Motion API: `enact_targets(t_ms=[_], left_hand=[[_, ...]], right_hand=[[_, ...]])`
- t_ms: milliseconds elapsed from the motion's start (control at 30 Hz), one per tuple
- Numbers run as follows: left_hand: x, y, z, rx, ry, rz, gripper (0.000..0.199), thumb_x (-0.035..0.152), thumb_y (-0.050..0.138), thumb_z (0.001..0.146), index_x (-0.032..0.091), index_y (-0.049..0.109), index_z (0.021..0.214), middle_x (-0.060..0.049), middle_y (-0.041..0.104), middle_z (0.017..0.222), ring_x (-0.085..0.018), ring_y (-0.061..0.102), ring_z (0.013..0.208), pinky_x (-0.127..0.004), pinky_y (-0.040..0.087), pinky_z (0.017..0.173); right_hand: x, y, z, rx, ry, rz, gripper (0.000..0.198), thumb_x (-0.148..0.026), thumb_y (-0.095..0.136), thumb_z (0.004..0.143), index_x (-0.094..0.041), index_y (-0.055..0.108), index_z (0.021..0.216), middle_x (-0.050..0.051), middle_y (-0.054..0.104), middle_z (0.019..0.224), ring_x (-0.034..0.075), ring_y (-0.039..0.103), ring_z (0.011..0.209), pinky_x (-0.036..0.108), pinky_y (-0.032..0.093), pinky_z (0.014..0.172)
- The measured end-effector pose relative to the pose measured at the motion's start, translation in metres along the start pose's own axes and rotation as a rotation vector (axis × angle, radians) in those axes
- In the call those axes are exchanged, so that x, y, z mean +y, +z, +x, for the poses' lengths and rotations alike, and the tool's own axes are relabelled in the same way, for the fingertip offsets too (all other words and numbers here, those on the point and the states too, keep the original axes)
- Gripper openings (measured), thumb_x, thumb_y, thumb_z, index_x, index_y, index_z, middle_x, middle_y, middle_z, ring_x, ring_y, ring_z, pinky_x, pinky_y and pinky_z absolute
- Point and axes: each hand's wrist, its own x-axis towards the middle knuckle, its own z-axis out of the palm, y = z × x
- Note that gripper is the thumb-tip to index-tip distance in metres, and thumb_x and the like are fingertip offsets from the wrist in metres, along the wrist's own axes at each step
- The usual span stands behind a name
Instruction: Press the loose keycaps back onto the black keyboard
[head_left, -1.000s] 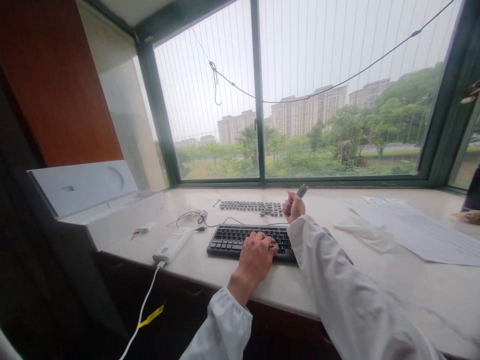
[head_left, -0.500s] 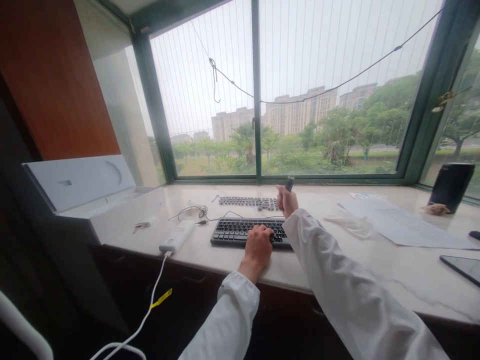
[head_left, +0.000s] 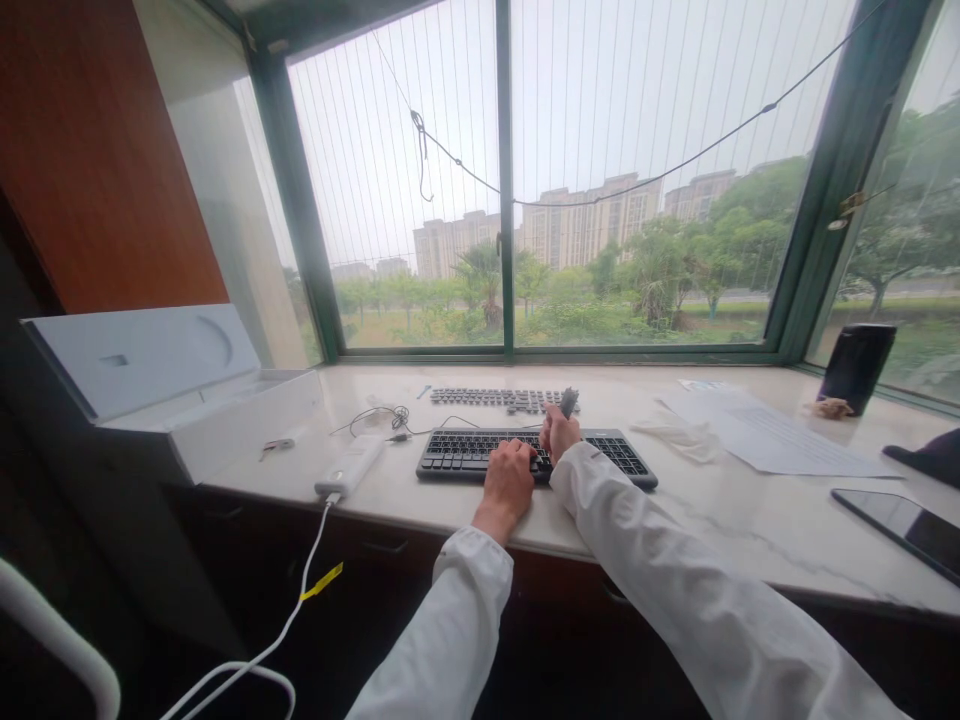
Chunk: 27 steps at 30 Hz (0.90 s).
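Note:
A black keyboard [head_left: 454,455] lies on the white marble-patterned counter. My left hand [head_left: 510,475] rests over its front middle, fingers bent and lying on the keys, no object visible in it. Just right of it, my right hand [head_left: 559,437] is closed around a small dark tool [head_left: 570,402], whose grey upper end sticks up above the fist. The tool's lower end is hidden behind the hand, so I cannot tell whether it touches the keys. Behind the keyboard lie rows of loose grey keycaps [head_left: 480,396].
Left are an open white box [head_left: 247,425], a white power strip [head_left: 351,466] with its cable, and a coiled black cable [head_left: 401,415]. Right are a crumpled tissue [head_left: 686,440], paper sheets [head_left: 780,435], a phone [head_left: 904,525] and a black cylinder [head_left: 856,370]. A window stands behind.
My right hand has come down and toward me with the dark tool, from above the keycap rows to the keyboard beside my left hand. The view has shifted slightly right.

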Motion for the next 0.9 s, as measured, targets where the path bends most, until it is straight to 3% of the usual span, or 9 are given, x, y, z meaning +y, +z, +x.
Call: enact_targets(t_ms=[367, 600, 767, 900], left_hand=[[-0.003, 0.003, 0.003, 0.006, 0.018, 0.001, 0.030, 0.006, 0.040, 0.087, 0.019, 0.064, 0.099, -0.007, 0.063, 0.100, -0.019, 0.052, 0.097, -0.031, 0.040, 0.087], [-0.005, 0.006, 0.004, 0.035, 0.026, -0.038, 0.032, 0.005, 0.039, 0.085, 0.017, 0.065, 0.100, -0.007, 0.064, 0.101, -0.019, 0.052, 0.098, -0.030, 0.041, 0.088], [-0.005, 0.005, 0.003, 0.057, 0.022, -0.085, 0.032, 0.007, 0.038, 0.086, 0.018, 0.066, 0.098, -0.007, 0.065, 0.100, -0.019, 0.053, 0.097, -0.030, 0.041, 0.088], [-0.008, 0.004, 0.002, 0.103, -0.029, -0.142, 0.027, 0.019, 0.042, 0.089, 0.019, 0.068, 0.096, -0.007, 0.065, 0.100, -0.019, 0.055, 0.098, -0.031, 0.041, 0.090]], right_hand=[[0.011, 0.005, 0.003, 0.031, -0.023, -0.051, 0.038, -0.038, 0.059, 0.074, -0.025, 0.030, 0.054, -0.009, 0.028, 0.033, 0.007, 0.025, 0.027, 0.023, 0.019, 0.025], [0.007, 0.004, 0.008, 0.120, 0.098, 0.013, 0.037, -0.034, 0.059, 0.074, -0.025, 0.028, 0.055, -0.011, 0.025, 0.032, 0.006, 0.022, 0.026, 0.021, 0.016, 0.024], [0.001, 0.003, 0.008, 0.011, 0.206, 0.117, 0.039, -0.031, 0.055, 0.077, -0.024, 0.024, 0.054, -0.012, 0.019, 0.032, 0.004, 0.015, 0.026, 0.019, 0.011, 0.026], [0.004, 0.003, 0.004, -0.140, 0.123, 0.063, 0.044, -0.035, 0.059, 0.075, -0.024, 0.024, 0.051, -0.012, 0.020, 0.032, 0.004, 0.015, 0.027, 0.021, 0.011, 0.027]])
